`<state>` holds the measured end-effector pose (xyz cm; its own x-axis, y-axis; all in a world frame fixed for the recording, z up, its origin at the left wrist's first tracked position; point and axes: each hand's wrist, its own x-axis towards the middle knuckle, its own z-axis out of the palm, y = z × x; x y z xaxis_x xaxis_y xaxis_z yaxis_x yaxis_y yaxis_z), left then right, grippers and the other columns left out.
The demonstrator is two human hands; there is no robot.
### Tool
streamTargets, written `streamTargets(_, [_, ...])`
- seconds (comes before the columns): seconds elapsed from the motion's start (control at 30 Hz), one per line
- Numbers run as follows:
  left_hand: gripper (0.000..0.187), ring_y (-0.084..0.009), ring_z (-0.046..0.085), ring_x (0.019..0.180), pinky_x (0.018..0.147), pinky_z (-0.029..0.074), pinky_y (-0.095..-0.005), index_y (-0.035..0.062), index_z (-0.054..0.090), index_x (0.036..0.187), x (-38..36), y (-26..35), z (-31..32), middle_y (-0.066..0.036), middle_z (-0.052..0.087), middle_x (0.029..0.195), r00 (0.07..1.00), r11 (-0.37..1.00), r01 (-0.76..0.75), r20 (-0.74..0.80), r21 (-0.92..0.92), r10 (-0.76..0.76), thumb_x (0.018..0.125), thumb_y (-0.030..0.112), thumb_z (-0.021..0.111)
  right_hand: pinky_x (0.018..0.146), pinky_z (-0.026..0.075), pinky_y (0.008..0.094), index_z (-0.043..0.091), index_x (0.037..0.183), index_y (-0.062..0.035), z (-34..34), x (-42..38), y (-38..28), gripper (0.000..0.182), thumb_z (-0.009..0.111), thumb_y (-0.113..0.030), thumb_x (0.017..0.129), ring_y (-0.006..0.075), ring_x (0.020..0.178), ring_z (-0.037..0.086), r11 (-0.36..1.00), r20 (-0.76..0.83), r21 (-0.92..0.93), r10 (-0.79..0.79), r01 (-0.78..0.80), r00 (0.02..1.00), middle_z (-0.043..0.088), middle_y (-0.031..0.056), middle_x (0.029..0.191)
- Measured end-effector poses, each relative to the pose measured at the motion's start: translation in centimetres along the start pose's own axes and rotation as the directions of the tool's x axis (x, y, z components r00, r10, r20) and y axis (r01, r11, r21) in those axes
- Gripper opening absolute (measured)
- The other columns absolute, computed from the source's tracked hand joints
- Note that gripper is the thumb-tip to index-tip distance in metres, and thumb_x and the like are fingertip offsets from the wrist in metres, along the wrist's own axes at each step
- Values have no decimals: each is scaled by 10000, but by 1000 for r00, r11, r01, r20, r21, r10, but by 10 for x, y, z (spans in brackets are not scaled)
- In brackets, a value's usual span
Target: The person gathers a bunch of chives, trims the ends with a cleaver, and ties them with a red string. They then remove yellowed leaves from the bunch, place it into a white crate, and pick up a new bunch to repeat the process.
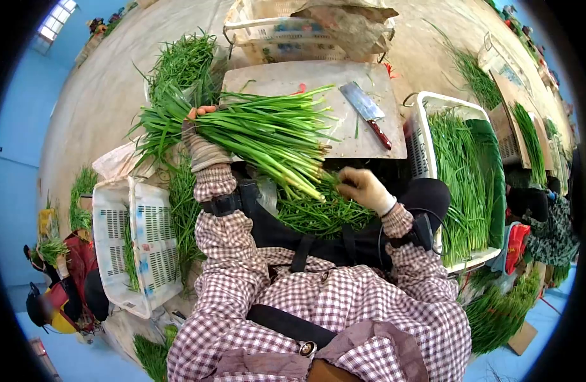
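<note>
Concrete floor; chive-filled crate (418,137), lap trimmings (318,213).

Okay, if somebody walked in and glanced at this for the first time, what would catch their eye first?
Probably the big bundle of green stalks in the middle, gripped by the left hand while the right hand picks at its cut ends over a heap of trimmings on the lap. Just behind lies a cleaver on a pale cutting board. To the right, a white crate holds more greens.

Matt metal cleaver (364,109) on a worn board (274,77); white perforated plastic crate (143,245).
</note>
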<state>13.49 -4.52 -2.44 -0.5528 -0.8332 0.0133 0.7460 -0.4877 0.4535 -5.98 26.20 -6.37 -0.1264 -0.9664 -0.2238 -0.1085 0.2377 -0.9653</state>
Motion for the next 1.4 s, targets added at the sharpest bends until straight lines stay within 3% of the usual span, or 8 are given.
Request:
streamTargets(0.1, [179, -242, 563, 821, 820, 451, -401, 78, 558, 731, -2, 5, 9, -123, 608, 843, 997, 996, -65, -45, 65, 68, 817, 235, 549, 661, 497, 402, 613, 970, -130, -7, -26, 38, 305, 697, -277, 716, 278, 771, 632, 474, 48, -878, 208, -57, 977, 651, 91, 893])
streamTargets(0.33, [188, -230, 557, 816, 818, 448, -389, 74, 560, 733, -3, -9, 27, -103, 598, 828, 998, 995, -64, -4, 77, 65, 817, 242, 552, 605, 478, 332, 619, 962, -186, 11, 17, -88, 204, 591, -210, 761, 190, 738, 605, 368, -42, -870, -719, 329, 694, 589, 19, 873])
streamTargets(0.67, [150, -205, 552, 791, 812, 458, -362, 73, 555, 766, 0, -9, 13, -65, 594, 827, 985, 993, -110, -129, 42, 114, 796, 218, 576, 622, 481, 337, 597, 842, -124, 35, 27, -32, 119, 551, -146, 735, 189, 761, 593, 303, 118, -893, -556, 333, 823, 561, 31, 871])
streamTargets(0.8, [154, -171, 533, 739, 731, 451, -317, 92, 542, 745, -6, 11, 20, -58, 577, 803, 1000, 986, 17, -7, -165, -19, 816, 228, 559, 537, 482, 367, 604, 828, -100, 16, -14, 52, 91, 578, -128, 746, 237, 642, 607, 361, 250, -895, -85, 264, 965, 581, 76, 848])
streamTargets(1.0, [176, -192, 530, 766, 743, 455, -339, 85, 531, 722, -15, -1, 42, -71, 576, 796, 972, 974, -130, -171, 185, 162, 812, 235, 554, 626, 474, 331, 585, 1074, -221, 16, 11, -74, 329, 541, -139, 758, 190, 753, 589, 279, 31, -906, -708, 319, 705, 576, -5, 947])
streamTargets(1.17, [118, -240, 526, 832, 849, 426, -354, 59, 547, 750, -12, -22, 26, -96, 594, 812, 999, 987, -8, 35, -163, 14, 789, 162, 592, 676, 456, 319, 582, 999, -190, 37, 61, -84, 238, 522, -201, 769, 183, 830, 561, 206, 135, -913, -663, 353, 736, 525, 7, 939])
streamTargets(1.33, [107, -241, 582, 705, 741, 515, -376, 58, 588, 757, 14, -21, 14, -86, 623, 771, 896, 998, -21, -443, 56, 44, 762, 160, 619, 663, 485, 363, 609, 889, -146, 29, 47, -39, 135, 550, -197, 779, 244, 795, 570, 309, 65, -842, -755, 442, 652, 558, 65, 918])
streamTargets(1.4, [153, -258, 584, 713, 742, 506, -410, 64, 604, 785, 25, -14, 21, -94, 636, 812, 816, 975, 47, -572, 215, 87, 771, 215, 613, 597, 496, 368, 588, 814, -91, 23, 24, 4, 80, 579, -154, 764, 246, 663, 582, 247, 203, -909, -441, 336, 874, 569, 100, 850])
